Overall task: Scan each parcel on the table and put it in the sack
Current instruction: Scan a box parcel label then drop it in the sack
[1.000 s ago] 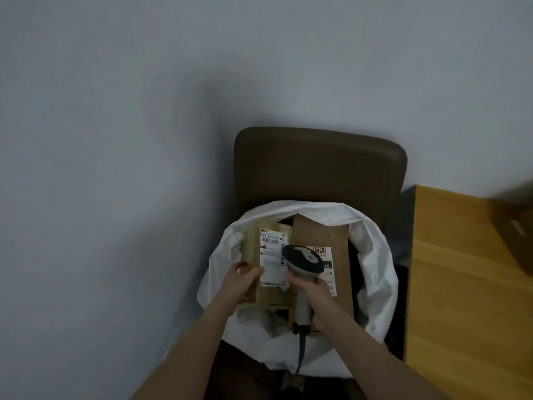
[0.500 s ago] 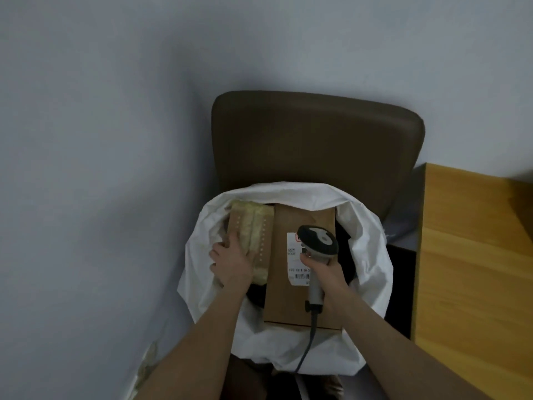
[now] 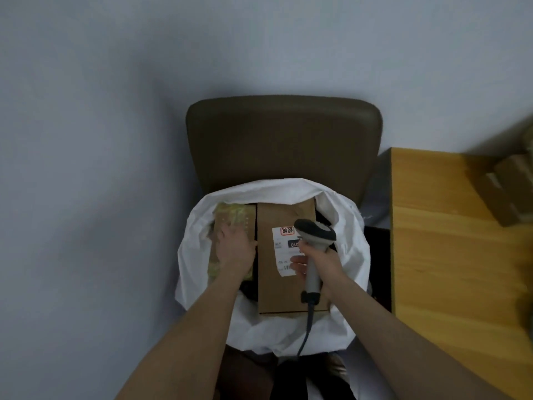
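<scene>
A white sack (image 3: 277, 187) stands open on a brown chair. Inside it lies a large cardboard box (image 3: 285, 287) with a white label facing up. Left of that box sits a small tape-wrapped parcel (image 3: 232, 215), low in the sack. My left hand (image 3: 235, 249) lies over this parcel from above and holds it, the fingertips hidden. My right hand (image 3: 323, 261) grips the handle of a grey barcode scanner (image 3: 314, 230), which hovers over the big box's label; its cable hangs down toward me.
The brown chair back (image 3: 282, 140) rises behind the sack against a grey wall. A wooden table (image 3: 447, 255) stands to the right, with blurred cardboard parcels (image 3: 507, 192) at its far right edge.
The small parcel was held label-up under the scanner; my left hand has since lowered it into the sack's left side beside the big box. The scanner stayed over the sack.
</scene>
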